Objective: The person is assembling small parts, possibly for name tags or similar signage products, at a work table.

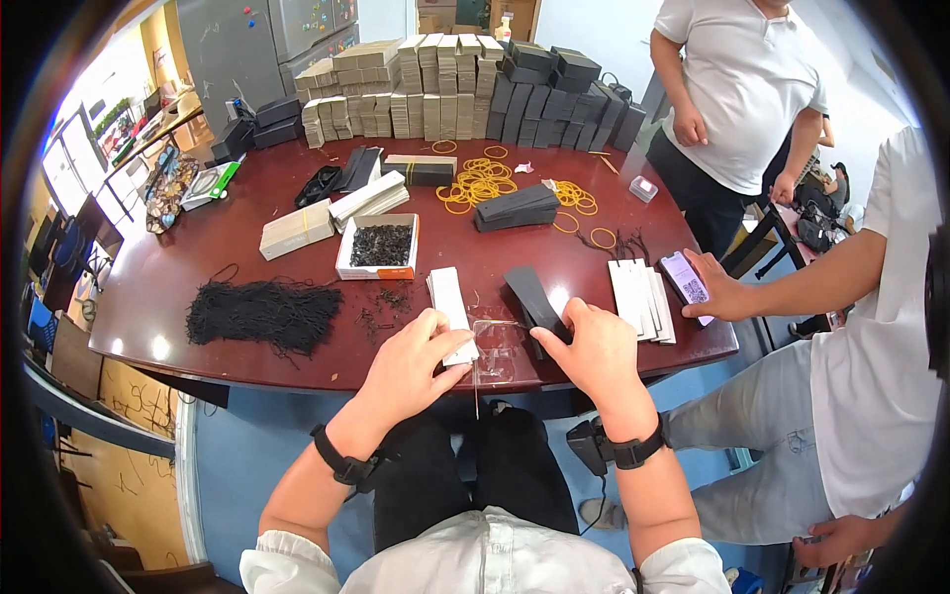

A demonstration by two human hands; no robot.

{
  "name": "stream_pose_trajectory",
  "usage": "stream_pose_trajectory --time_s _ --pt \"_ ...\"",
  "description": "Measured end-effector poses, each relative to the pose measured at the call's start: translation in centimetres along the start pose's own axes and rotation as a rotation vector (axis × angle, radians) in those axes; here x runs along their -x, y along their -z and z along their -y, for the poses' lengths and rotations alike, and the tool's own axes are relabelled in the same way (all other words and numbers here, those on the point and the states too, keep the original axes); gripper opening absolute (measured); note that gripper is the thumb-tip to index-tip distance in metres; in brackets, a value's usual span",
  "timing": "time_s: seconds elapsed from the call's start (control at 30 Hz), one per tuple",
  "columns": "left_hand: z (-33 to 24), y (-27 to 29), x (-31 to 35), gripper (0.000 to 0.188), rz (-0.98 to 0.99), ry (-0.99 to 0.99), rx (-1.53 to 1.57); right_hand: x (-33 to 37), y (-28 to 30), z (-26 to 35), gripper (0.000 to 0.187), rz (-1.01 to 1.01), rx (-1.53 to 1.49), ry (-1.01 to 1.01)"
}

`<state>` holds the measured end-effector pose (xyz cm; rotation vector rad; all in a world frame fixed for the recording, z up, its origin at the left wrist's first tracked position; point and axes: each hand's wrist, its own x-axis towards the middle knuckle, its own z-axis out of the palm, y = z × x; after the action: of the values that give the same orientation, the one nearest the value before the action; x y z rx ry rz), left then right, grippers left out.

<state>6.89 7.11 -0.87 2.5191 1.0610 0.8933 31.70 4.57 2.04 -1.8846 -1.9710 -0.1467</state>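
White tags sit in a short stack right at the near table edge, and I have my left hand pinched on the front end of that stack, thumb and fingers closed over the lowest card. My right hand is curled shut around the near end of a black tag stack, knuckles up, wrist bent slightly inward. Between the two hands lies a clear plastic sleeve, flat on the dark red table, almost touching both thumbs. To do this cleanly, I judge it best to lift only one card from each stack, keep the edges squared, and hold the sleeve's mouth steady so nothing snags. Both forearms come up from below, elbows tucked, a black band on each wrist. Further out: a loose heap of black strings to the left, an open box of small black pieces behind the white stack, yellow rubber bands mid-table, and rows of bundled cards at the far edge. At right, another person's hand holds a phone beside more white tags.
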Motion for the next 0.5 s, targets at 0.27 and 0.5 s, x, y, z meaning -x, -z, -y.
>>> stream_pose_trajectory --time_s 0.27,0.5 --pt "-0.2 0.3 -0.1 0.031 -0.069 -0.061 -0.015 0.0 0.5 0.4 0.023 -0.296 -0.149 0.069" --pt "0.8 1.9 -1.3 0.021 -0.358 -0.142 -0.009 5.7 4.8 0.3 0.012 -0.088 -0.628 0.046"
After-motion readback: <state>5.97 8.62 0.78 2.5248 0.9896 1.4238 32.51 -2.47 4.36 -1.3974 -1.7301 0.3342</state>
